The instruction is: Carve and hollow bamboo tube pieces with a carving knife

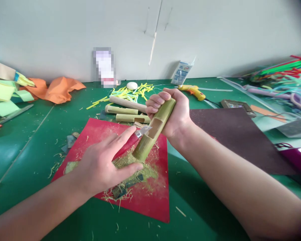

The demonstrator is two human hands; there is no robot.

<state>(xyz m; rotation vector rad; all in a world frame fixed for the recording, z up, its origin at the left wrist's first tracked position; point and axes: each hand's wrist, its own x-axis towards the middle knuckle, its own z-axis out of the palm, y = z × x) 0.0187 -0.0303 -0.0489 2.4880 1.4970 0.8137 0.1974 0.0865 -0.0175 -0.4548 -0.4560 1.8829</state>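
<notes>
My right hand (178, 115) is wrapped round the upper end of a green bamboo tube (143, 147), which slants down to the left over a red sheet. A rectangular opening is cut into the tube's wall. In my left hand (99, 165) is a red-handled carving knife (139, 132), my index finger stretched along its handle. Its blade tip lies at the edge of the opening; whether it touches the bamboo I cannot tell. My left thumb points toward the tube's lower end. Bamboo dust and shavings (150, 170) cover part of the red sheet (150, 204).
Behind the sheet lie more bamboo pieces (121, 110), a wooden rod (127, 103) and yellow strips (99, 101). A yellow glue gun (194, 92) rests near the wall. Orange crumpled material (62, 90) is at left, a dark sheet (230, 137) and purple object (296, 159) at right.
</notes>
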